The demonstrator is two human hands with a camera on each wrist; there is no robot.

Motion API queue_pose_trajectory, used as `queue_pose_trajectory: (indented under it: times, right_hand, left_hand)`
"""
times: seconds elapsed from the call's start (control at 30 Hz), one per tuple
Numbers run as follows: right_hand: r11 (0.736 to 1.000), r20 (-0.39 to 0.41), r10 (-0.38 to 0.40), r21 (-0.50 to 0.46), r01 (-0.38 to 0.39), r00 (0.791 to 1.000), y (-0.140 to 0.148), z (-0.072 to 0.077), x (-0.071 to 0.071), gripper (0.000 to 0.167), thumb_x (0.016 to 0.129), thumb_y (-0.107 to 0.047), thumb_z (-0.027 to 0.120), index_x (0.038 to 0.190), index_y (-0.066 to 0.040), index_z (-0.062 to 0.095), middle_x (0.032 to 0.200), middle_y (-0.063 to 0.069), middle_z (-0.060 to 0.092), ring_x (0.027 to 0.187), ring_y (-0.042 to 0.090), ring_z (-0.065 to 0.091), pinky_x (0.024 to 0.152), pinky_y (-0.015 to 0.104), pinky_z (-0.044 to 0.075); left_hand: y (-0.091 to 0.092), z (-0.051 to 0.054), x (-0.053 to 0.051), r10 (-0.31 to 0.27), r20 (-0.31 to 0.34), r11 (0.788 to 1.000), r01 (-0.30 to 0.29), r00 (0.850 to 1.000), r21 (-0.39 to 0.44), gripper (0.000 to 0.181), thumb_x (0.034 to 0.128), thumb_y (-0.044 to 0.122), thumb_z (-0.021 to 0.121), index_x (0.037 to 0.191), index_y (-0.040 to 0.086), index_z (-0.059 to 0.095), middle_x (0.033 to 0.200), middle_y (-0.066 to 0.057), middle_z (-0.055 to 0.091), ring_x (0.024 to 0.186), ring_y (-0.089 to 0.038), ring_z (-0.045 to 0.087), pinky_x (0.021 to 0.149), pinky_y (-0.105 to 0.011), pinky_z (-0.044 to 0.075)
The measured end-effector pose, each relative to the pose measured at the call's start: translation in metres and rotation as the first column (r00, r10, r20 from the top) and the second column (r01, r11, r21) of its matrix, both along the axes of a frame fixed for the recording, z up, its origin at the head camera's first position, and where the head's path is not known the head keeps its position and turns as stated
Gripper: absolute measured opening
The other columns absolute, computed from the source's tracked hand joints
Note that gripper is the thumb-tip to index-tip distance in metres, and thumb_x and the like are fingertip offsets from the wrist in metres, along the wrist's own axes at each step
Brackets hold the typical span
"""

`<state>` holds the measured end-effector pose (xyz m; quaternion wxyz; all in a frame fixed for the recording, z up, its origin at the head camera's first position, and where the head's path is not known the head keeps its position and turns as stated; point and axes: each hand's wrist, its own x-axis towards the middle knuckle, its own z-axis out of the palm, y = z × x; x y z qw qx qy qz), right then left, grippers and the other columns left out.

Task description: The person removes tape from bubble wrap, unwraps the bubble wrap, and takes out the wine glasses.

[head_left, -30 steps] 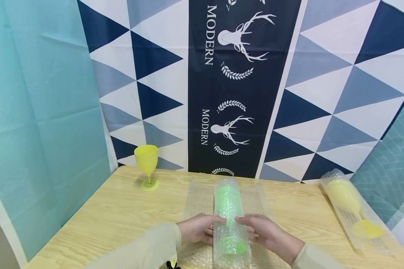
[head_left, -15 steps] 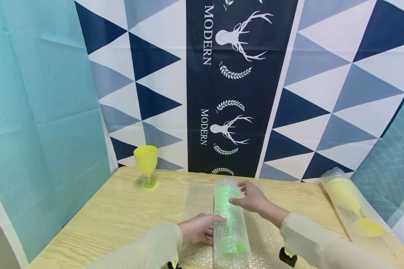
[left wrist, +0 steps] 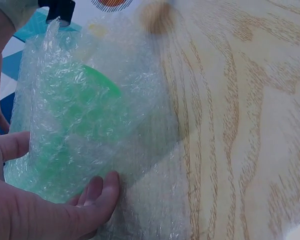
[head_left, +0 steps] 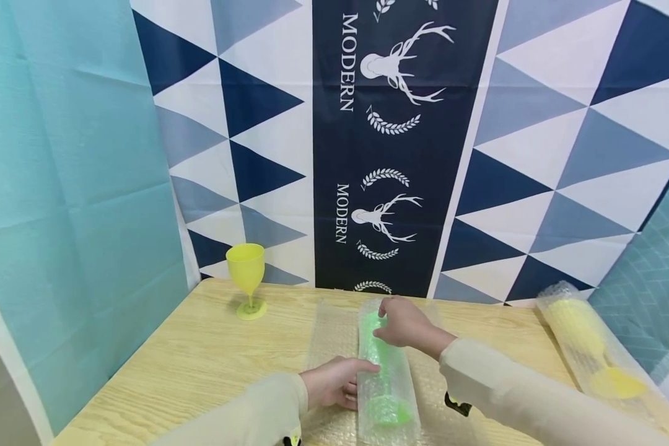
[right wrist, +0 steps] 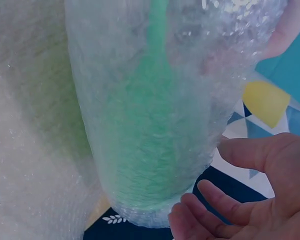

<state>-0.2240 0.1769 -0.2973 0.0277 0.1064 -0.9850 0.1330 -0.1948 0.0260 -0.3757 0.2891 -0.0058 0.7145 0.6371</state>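
A green goblet (head_left: 389,410) lies on its side, rolled in bubble wrap (head_left: 368,427), its bowl pointing away from me. My left hand (head_left: 334,383) holds the roll's left side near the middle, thumb on top and fingers low along the side. The goblet's foot (left wrist: 102,84) shows through the wrap in the left wrist view. At the far end is my right hand (head_left: 406,323), its loosely bent fingers over the bowl's right side. In the right wrist view those fingers (right wrist: 230,202) are spread beside the wrapped bowl (right wrist: 147,145); firm contact cannot be told.
A flat bubble wrap sheet (head_left: 331,331) lies beneath the roll. On the wooden table (head_left: 201,365), a yellow goblet (head_left: 246,272) stands upright at the back left. Another yellow goblet (head_left: 582,337), wrapped in bubble wrap, lies at the right edge. Patterned cloth (head_left: 279,186) hangs behind.
My right hand has left the roll's middle right side and moved up to the far end, then in over the bowl. The left hand keeps its hold; the roll stays in place.
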Motion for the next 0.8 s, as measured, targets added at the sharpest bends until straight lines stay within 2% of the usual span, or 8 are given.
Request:
queue_pose_trajectory:
  times: [0.27,0.53,0.8]
  right_hand:
    - [0.999,-0.036,0.027,0.042,-0.025,0.999,-0.001,-0.001,-0.009,0.024,0.077,-0.021,0.078,0.087,-0.004,0.063,0.085,0.006,0.06,0.076,0.018,0.054,0.067,0.034,0.051]
    - [1.0,-0.055,0.02,0.004,-0.02,0.998,-0.001,-0.005,-0.014,0.022,0.077,-0.018,0.078,0.078,-0.007,0.059,0.079,0.004,0.056,0.07,0.016,0.049,0.058,0.028,0.044]
    - [0.996,-0.127,0.088,0.021,-0.086,0.988,-0.005,-0.011,-0.021,0.023,0.077,-0.016,0.078,0.073,-0.008,0.057,0.071,0.002,0.054,0.065,0.015,0.047,0.055,0.027,0.041]
  left_hand:
    - [-0.001,0.002,-0.001,-0.026,0.025,1.0,0.026,0.999,-0.006,0.049,0.0866,0.031,0.065,0.122,0.0,0.052,0.103,-0.016,0.058,0.094,-0.024,0.059,0.087,-0.047,0.055]
    - [0.002,0.003,0.002,-0.016,0.016,1.0,0.016,1.0,-0.009,0.042,0.0868,0.03,0.065,0.117,0.002,0.055,0.099,-0.014,0.059,0.09,-0.022,0.06,0.085,-0.046,0.055]
    - [0.002,0.001,0.002,0.003,-0.007,1.0,-0.003,1.0,-0.012,0.034,0.0861,0.03,0.065,0.107,0.005,0.058,0.093,-0.01,0.061,0.085,-0.019,0.06,0.081,-0.043,0.056]
